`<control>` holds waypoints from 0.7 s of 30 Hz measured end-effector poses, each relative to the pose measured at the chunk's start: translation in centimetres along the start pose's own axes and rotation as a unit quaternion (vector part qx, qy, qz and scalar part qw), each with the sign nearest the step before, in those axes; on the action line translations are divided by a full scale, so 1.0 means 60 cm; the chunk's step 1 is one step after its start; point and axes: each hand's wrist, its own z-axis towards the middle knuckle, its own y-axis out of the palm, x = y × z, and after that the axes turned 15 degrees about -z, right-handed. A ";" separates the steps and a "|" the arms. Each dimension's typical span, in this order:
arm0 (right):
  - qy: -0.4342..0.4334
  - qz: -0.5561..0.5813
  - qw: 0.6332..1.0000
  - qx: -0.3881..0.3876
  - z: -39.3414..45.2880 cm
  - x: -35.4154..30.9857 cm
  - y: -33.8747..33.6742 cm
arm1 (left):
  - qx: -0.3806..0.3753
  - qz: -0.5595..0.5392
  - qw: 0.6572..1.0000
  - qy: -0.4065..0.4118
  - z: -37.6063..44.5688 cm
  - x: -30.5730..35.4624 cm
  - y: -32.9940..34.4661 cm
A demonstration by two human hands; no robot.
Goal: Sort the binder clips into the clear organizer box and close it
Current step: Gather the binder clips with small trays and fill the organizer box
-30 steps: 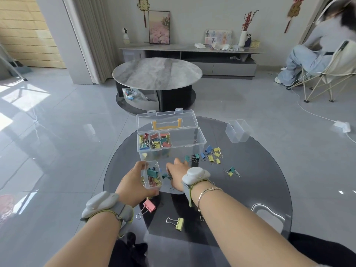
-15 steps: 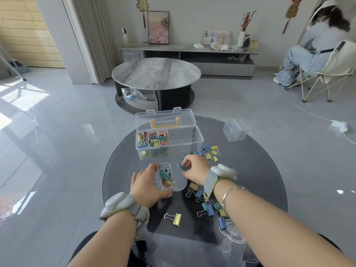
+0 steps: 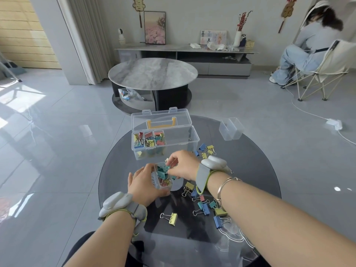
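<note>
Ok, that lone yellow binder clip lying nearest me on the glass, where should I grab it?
Pinch the yellow binder clip by its yellow body, from above. It lies flat on the glass table with its wire handles pointing left, apart from the other clips, so the wider body probably gives the surest hold.

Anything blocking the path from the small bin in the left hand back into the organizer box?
Nothing visible. The left hand grips the small clear bin, with the right hand pinching clips over it. The organizer box sits just beyond, lid up, right section empty. Loose clips lie to the right, off that line.
</note>
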 end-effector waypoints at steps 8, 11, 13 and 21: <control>-0.010 0.042 0.999 0.031 0.004 -0.002 -0.003 | -0.012 0.001 1.000 0.011 0.001 0.008 -0.004; 0.003 0.042 0.998 0.040 0.008 -0.006 0.001 | -0.014 -0.002 1.000 0.009 -0.002 0.008 -0.006; -0.003 0.009 0.999 0.038 0.010 -0.006 0.002 | -0.011 -0.008 1.000 0.006 -0.003 0.008 -0.008; -0.010 -0.051 0.999 -0.013 0.006 -0.010 -0.001 | -0.013 -0.011 1.000 0.001 -0.001 0.002 -0.008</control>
